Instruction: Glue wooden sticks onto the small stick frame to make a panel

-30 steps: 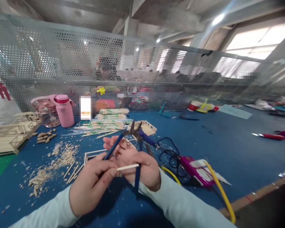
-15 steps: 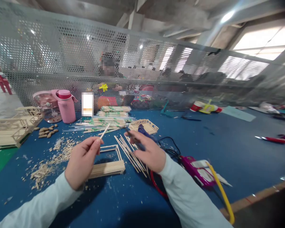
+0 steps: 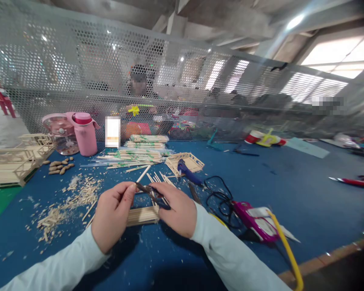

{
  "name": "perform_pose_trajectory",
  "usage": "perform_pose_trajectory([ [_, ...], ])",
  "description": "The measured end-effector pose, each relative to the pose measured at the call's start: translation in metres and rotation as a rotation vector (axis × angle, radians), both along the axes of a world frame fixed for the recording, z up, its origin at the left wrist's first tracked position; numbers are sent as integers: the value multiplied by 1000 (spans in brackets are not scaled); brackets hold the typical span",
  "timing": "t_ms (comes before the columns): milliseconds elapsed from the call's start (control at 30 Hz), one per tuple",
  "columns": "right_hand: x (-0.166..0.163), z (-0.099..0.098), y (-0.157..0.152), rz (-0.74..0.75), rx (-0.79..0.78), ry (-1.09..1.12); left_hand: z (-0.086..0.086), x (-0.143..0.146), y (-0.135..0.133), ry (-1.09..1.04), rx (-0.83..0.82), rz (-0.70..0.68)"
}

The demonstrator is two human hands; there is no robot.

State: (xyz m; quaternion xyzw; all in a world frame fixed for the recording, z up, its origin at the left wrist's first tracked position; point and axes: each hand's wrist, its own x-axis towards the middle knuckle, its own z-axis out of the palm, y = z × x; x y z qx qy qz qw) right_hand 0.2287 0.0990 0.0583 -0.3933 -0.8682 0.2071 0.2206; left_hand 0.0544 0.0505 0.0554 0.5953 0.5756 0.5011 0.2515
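Above the blue table (image 3: 255,178), over a wooden frame (image 3: 143,216), drawn closer together than half a second ago — right hand (image 3: 178,210) palm-down, curled around dark pliers (image 3: 150,192), left hand (image 3: 112,214) pinching a thin stick (image 3: 143,173) — slanted up and away, lower end at the pliers' tips.

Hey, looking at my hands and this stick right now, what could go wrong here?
The left hand pinches the stick close to the tips of the pliers in the right hand, so a finger could get nipped. If they cut, a short piece might fly off. The black cord lies near the right sleeve, which might snag it.
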Motion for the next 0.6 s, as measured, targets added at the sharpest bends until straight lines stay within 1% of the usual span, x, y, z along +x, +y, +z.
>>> perform_pose_trajectory([
  [167, 4, -6, 5, -43, 30, -20, -2, 1, -1, -15, 17, 44],
  [333, 2, -6, 4, 0, 73, -27, -2, 5, -3, 38, 28, 4],
  [467, -3, -7, 0, -8, 70, -47, -2, 6, -5, 94, 48, -32],
  [600, -6, -7, -3, -15, 55, 3, -3, 7, -6, 132, 70, -54],
])
